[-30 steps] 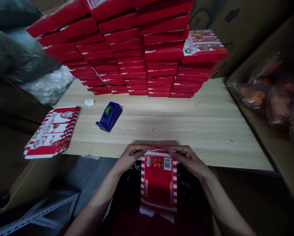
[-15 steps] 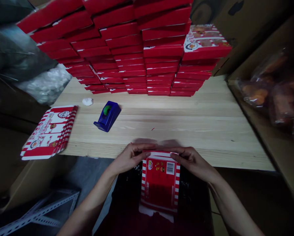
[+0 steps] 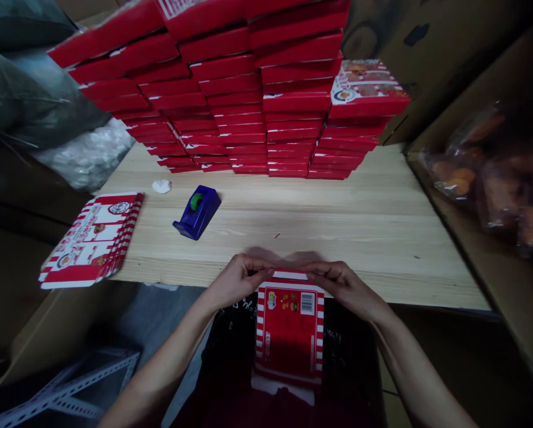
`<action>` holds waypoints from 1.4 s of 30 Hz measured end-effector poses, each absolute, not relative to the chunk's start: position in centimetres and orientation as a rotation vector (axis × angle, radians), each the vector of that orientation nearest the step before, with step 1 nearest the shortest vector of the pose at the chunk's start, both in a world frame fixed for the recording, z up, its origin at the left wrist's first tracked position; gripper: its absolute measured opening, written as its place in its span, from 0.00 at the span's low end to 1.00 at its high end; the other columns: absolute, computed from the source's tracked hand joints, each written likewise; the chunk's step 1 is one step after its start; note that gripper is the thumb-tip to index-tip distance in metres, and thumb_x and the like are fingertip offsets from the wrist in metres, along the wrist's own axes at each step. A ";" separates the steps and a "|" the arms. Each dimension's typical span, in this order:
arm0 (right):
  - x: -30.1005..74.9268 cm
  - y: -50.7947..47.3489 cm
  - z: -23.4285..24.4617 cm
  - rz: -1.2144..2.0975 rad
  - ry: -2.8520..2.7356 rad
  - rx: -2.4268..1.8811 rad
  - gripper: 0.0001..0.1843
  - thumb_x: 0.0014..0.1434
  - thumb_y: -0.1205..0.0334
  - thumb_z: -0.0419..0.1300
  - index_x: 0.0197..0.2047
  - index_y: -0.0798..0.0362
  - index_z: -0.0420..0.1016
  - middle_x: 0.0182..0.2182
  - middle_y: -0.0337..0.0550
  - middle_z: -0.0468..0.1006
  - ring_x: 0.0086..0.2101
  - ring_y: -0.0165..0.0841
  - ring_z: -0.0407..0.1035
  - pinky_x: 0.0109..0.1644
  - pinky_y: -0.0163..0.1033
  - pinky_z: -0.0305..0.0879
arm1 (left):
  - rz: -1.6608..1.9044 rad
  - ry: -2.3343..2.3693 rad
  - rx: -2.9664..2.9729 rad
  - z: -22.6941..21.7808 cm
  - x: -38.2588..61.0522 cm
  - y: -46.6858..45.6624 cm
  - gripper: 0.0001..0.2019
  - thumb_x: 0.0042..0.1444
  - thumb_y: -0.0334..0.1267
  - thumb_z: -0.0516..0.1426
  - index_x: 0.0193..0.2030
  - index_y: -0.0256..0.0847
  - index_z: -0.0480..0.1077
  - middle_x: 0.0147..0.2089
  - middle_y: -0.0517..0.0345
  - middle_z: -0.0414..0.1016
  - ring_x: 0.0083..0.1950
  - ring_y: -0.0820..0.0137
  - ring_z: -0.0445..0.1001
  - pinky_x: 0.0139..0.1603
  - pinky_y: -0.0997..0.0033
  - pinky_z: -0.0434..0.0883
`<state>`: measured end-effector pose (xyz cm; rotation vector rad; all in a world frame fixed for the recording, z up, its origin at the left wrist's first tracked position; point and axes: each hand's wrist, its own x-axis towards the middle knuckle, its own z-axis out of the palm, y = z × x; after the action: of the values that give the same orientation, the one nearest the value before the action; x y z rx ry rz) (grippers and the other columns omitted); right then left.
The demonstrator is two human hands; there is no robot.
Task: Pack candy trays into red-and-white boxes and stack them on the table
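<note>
A red cardboard box [image 3: 288, 336] with red-and-white striped sides and a barcode is held at the table's near edge, its lower end against my body. My left hand [image 3: 240, 279] pinches its top left corner, thumb on the near face. At the top right corner my right hand [image 3: 342, 285] grips the same folded top edge between thumb and fingers. A white flap sticks out at the box's lower end. Whether anything is inside the box cannot be seen.
Red boxes [image 3: 240, 113] stand in tall stacks along the table's back. A blue tape dispenser [image 3: 198, 213] with green tape, a crumpled white scrap [image 3: 162, 186] and flat printed cartons [image 3: 92, 238] lie on the left. At right, a large carton holds clear bags of orange-brown items [image 3: 458, 178].
Both hands have shifted slightly along the box's top edge, and the top flap is tilted a little differently. The whole view has moved slightly.
</note>
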<state>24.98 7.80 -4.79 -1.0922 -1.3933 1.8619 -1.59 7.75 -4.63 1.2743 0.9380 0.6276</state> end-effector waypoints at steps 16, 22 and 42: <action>26.0 6.5 -4.7 1.862 -1.445 -1.081 0.14 0.63 0.50 0.67 0.52 0.38 0.85 0.42 0.40 0.89 0.41 0.40 0.82 0.50 0.50 0.78 | 0.572 1.089 1.824 -1.5 -0.9 6.0 0.15 0.68 0.36 0.56 0.54 0.49 0.82 0.35 0.59 0.85 0.32 0.66 0.77 0.34 0.71 0.68; 26.5 8.7 -4.6 2.035 -1.507 -0.971 0.10 0.63 0.55 0.68 0.48 0.41 0.86 0.40 0.37 0.89 0.37 0.34 0.82 0.43 0.41 0.78 | 0.560 1.111 1.825 -1.8 -0.8 6.9 0.11 0.65 0.42 0.60 0.44 0.45 0.85 0.32 0.57 0.84 0.30 0.68 0.74 0.29 0.72 0.63; 28.0 3.7 -5.3 1.586 -1.768 -1.145 0.21 0.72 0.52 0.58 0.66 0.32 0.72 0.68 0.36 0.71 0.69 0.45 0.61 0.74 0.65 0.52 | 0.556 1.000 1.950 -0.5 -0.4 4.1 0.23 0.72 0.34 0.52 0.72 0.50 0.64 0.68 0.53 0.74 0.68 0.61 0.73 0.68 0.54 0.70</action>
<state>28.02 3.67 -5.32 -1.1452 -1.7679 1.5860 -0.43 4.12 -0.53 1.9498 1.0002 0.5562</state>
